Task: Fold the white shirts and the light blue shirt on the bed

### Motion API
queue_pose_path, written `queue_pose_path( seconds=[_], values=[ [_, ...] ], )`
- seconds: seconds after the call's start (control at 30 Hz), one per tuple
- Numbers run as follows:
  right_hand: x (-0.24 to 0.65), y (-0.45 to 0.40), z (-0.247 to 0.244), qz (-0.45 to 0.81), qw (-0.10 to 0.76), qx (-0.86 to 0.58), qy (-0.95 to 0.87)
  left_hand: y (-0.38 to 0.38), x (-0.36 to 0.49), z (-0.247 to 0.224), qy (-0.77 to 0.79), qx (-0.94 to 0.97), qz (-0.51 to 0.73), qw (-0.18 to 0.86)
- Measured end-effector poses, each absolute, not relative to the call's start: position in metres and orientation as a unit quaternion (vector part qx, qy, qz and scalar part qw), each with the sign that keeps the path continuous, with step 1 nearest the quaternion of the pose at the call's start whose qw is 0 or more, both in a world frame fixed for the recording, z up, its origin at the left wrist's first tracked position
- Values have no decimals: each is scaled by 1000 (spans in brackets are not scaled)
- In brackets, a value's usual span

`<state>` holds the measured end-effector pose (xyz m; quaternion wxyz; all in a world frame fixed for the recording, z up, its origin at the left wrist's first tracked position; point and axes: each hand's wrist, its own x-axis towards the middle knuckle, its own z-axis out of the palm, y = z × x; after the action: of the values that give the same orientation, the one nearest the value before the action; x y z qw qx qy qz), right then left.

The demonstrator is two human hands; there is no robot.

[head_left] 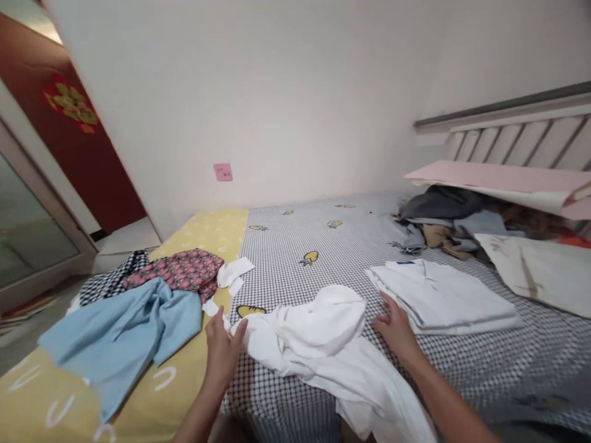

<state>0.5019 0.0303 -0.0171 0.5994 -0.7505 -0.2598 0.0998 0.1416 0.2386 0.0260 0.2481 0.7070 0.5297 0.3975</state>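
The fingers (216, 326) of the left hand (222, 352) stood open and slightly curled, their tips at the left edge of a crumpled white garment (323, 347) and holding nothing that could be seen. The right hand (394, 329) lay open too, its fingers (385, 304) spread and resting at the garment's right side, with no grip showing. That one garment lay bunched on a grey-and-white checked bed sheet (318, 252) printed with small yellow carrots, between the two hands, its lower end trailing toward the bed's near edge.

Just beyond the right hand sat one neat stack of folded white shirts (443, 295). Just beyond the left hand lay two small white cloths (233, 274). Further left, on a yellow bedcover (198, 231), were three more garments: a light blue shirt (117, 329), a red patterned top (180, 274) and a black-and-white checked cloth (111, 282), overlapping one another.

Toward the far right, a heap of dark, grey and tan clothes (443, 218) lay under a pink board (498, 181), beside a cream pillow (535, 274) and the slatted headboard (521, 141). One pink note (223, 172) was stuck on the wall.
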Motion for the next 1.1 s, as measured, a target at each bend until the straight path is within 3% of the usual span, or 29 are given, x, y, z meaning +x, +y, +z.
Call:
queue_pose_path(
  seconds=[0.13,0.23,0.3,0.43,0.53,0.67,0.77,0.83,1.0,1.1],
  values=[
    [501,56,11,181,526,-727,-404,253,156,34,529,767,242,272],
    [489,62,36,301,553,-661,-409,242,151,45,493,785,225,300],
    [486,59,55,316,577,-642,-394,229,143,64,455,796,246,315],
    [494,50,113,255,693,-590,-325,203,122,135,361,801,331,343],
    [502,38,176,181,786,-524,-275,183,106,204,326,814,381,292],
    [501,12,248,83,808,-488,-319,150,85,273,290,852,389,198],
    [497,-6,258,54,719,-574,-389,127,76,293,280,868,386,136],
    [494,-11,240,73,592,-660,-457,115,73,296,287,870,384,111],
    [452,-18,137,205,276,-712,-612,90,72,309,319,865,381,71],
    [388,-25,72,349,248,-637,-642,77,72,324,352,843,406,39]
  ],
)
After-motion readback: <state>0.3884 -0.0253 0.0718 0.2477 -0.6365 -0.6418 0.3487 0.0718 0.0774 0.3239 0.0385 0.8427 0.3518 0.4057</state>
